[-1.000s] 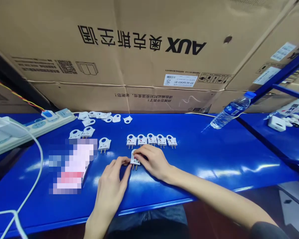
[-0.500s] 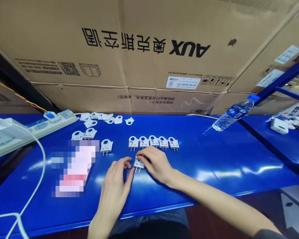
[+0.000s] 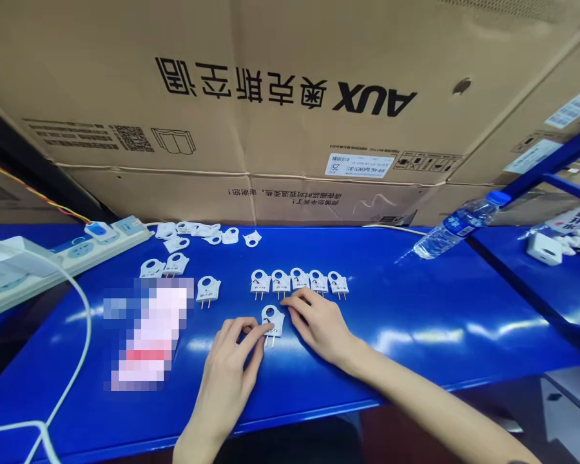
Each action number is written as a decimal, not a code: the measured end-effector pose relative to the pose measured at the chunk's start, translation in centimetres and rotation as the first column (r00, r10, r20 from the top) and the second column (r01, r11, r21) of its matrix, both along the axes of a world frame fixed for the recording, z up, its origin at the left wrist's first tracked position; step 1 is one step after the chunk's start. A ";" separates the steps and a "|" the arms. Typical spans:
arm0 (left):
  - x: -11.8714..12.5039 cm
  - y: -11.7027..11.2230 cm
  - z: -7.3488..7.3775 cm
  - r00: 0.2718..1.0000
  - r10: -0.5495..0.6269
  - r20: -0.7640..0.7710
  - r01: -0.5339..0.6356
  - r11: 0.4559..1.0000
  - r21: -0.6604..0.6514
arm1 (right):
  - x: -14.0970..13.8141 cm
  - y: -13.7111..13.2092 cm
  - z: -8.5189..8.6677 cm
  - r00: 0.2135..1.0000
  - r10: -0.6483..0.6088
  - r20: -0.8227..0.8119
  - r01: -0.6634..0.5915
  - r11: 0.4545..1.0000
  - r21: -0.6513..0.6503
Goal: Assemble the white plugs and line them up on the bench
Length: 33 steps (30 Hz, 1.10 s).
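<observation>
A white two-pin plug with a round finger hole [image 3: 272, 325] lies on the blue tabletop in front of me, its pins toward me. My left hand [image 3: 234, 354] grips it at the left side, index finger across its face and thumb by the lower left edge. Just right of the plug is my right hand [image 3: 321, 325], fingers bent and apart, holding nothing. Behind both hands, several matching plugs stand in a row [image 3: 280, 282]. Farther left lies a single plug [image 3: 207, 290], and two more plugs [image 3: 176, 264] are beyond it.
Several loose white plug parts [image 3: 229, 236] are scattered at the back. Left are a power strip [image 3: 120, 235], a white cable [image 3: 84, 322] and a blurred pinkish item [image 3: 149, 335]. A large carton [image 3: 270, 142] walls the back. A water bottle [image 3: 457, 229] leans at right.
My right fingers have come off the plug and shifted slightly right. My left index finger has moved onto the plug's face, and its ring is now uncovered.
</observation>
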State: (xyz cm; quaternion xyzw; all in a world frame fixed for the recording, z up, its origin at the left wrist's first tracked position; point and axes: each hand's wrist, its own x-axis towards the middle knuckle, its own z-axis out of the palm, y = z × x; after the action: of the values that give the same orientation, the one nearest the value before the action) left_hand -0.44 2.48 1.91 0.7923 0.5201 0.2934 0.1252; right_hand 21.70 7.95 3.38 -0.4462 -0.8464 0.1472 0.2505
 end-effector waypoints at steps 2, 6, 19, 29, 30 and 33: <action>-0.1 0.1 -0.3 1.000 0.020 0.016 -0.020 1.000 0.007 | 0.0 0.2 -0.1 1.000 0.002 0.014 -0.002 1.000 0.001; 0.0 0.1 -0.6 0.994 0.101 0.041 -0.101 0.995 -0.011 | -0.2 0.3 -0.2 0.999 0.030 0.032 -0.030 1.000 -0.001; 0.2 -0.1 0.1 0.993 0.110 0.051 -0.107 0.993 -0.057 | -0.5 0.2 -0.6 0.998 0.048 0.051 -0.048 0.999 -0.001; 0.1 0.0 -0.3 0.991 0.118 0.056 -0.111 0.988 -0.111 | -0.6 0.2 -0.7 0.996 0.060 0.066 -0.060 0.998 -0.004; 0.2 -0.1 -0.3 0.990 0.123 0.065 -0.115 0.986 -0.117 | -0.6 0.2 -0.7 0.996 0.061 0.065 -0.061 0.998 -0.008; 0.5 -0.2 -0.1 0.985 0.150 0.080 -0.139 0.981 -0.136 | -0.5 0.2 -0.3 0.996 0.064 0.057 -0.063 0.998 -0.026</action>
State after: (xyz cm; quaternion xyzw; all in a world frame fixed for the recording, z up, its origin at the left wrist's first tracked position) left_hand 0.04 2.24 1.86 0.7286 0.5880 0.3028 0.1781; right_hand 21.15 8.11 3.03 -0.4261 -0.8653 0.1524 0.2156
